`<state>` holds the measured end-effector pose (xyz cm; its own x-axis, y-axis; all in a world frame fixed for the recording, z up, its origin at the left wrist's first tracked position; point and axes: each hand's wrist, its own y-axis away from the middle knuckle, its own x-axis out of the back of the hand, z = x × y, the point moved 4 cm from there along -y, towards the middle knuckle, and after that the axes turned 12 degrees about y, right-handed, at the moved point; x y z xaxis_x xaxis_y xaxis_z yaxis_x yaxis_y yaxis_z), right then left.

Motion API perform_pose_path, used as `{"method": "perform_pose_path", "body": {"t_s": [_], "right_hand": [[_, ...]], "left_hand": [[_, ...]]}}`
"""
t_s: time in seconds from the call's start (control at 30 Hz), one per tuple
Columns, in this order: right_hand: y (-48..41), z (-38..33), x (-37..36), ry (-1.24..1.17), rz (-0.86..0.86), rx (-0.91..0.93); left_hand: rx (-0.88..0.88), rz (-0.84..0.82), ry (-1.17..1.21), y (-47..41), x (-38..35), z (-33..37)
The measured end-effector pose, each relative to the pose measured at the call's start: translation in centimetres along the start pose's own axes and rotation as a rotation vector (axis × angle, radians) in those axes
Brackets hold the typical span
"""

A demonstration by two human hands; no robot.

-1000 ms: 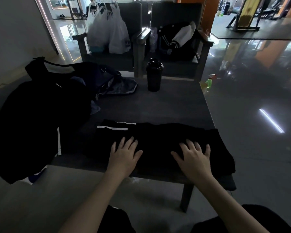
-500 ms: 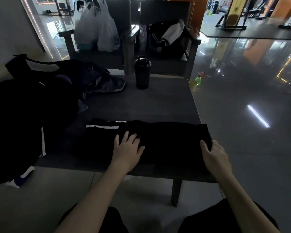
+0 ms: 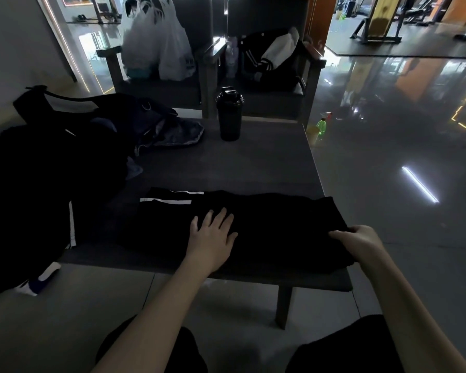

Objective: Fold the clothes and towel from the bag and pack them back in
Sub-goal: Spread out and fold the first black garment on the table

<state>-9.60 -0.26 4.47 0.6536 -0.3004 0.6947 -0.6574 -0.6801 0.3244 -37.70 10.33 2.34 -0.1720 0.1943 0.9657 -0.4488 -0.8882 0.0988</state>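
We're mid-fold on the black garment [image 3: 280, 232]: left hand [image 3: 213, 234] flat on it, right hand [image 3: 359, 242] gripping its right edge. Pile [image 3: 30, 184] at left still waits; bag [image 3: 129, 114] not packed yet, we reckon.

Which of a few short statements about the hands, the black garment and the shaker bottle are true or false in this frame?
1. The left hand lies flat on the black garment. True.
2. The right hand rests palm-down on the garment's middle. False: its fingers curl round the garment's right end.
3. The shaker bottle stands upright on the table. True.
4. The bottle touches the garment. False: bare table lies between them.
5. White plastic bags sit on a chair beyond the table. True.
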Motion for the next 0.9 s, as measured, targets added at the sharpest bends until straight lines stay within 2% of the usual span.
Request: {"method": "perform_pose_path", "body": {"t_s": [0.27,0.4,0.53,0.7,0.83,0.9], "right_hand": [[0.9,-1.2,0.1,-0.282,0.166,0.137],[0.8,0.0,-0.7,-0.214,0.036,0.063],[0.7,0.6,-0.5,-0.168,0.007,-0.019],[0.7,0.1,-0.1,-0.12,-0.025,-0.036],[1.5,-0.8,-0.2,-0.298,-0.129,-0.148],[1.8,-1.0,-0.2,-0.386,-0.125,-0.178]], "left_hand": [[0.016,0.012,0.004,0.3,-0.1,0.3],[0.028,0.027,-0.001,0.3,-0.4,0.3],[0.029,0.023,-0.011,0.2,-0.4,0.3],[0.03,0.026,-0.003,0.3,-0.5,0.2],[0.029,0.018,-0.015,0.2,-0.6,0.2],[0.03,0.02,-0.018,0.2,-0.5,0.2]]}}
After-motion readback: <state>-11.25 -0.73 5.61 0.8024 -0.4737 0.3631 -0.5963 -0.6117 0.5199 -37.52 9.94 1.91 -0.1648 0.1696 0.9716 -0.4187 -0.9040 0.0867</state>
